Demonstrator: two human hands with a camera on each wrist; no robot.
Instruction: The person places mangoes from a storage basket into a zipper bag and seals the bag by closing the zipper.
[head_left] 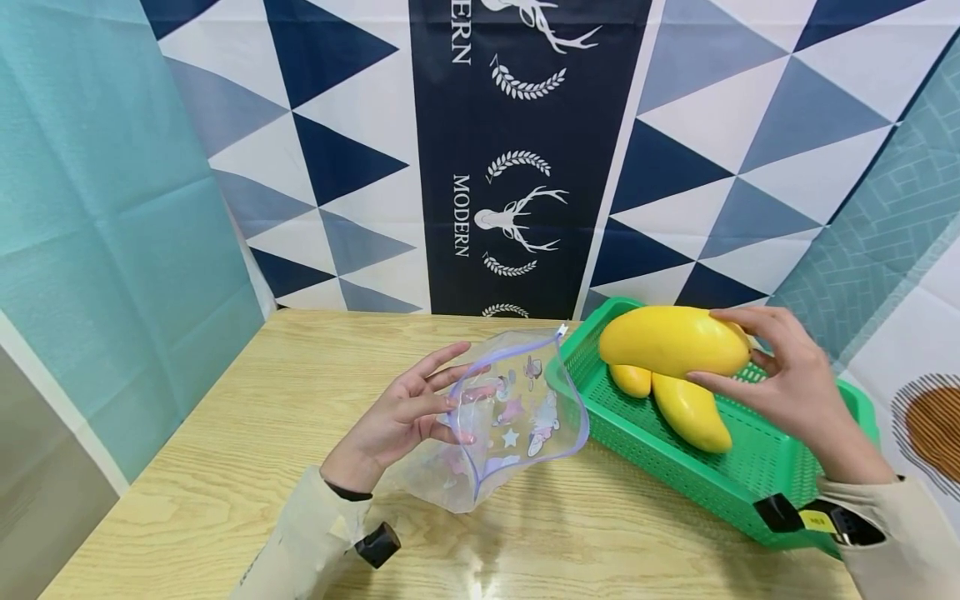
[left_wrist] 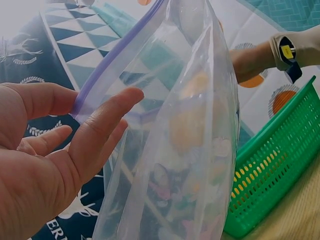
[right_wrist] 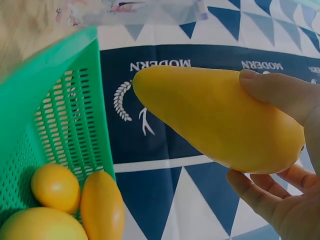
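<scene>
My right hand (head_left: 795, 375) grips a large yellow mango (head_left: 667, 342) at one end, thumb on one side and fingers on the other. It holds the mango above a green plastic basket (head_left: 660, 475). Smaller mangoes lie in the basket, among them a long one (head_left: 693, 417) and a round-looking one (right_wrist: 55, 190). To the left, my left hand (head_left: 405, 417) holds a clear zip bag (head_left: 517, 417) with a purple-edged mouth and printed stars and figures. The bag's mouth gapes toward the basket. Fingers (left_wrist: 50, 100) pinch its purple rim (left_wrist: 100, 75) in the left wrist view.
Both hands are over a light wood table (head_left: 247, 400). A patterned cloth (head_left: 510, 167) with triangles and deer heads hangs behind it. The basket stands on the table's right side, its raised wall between the mangoes and the bag.
</scene>
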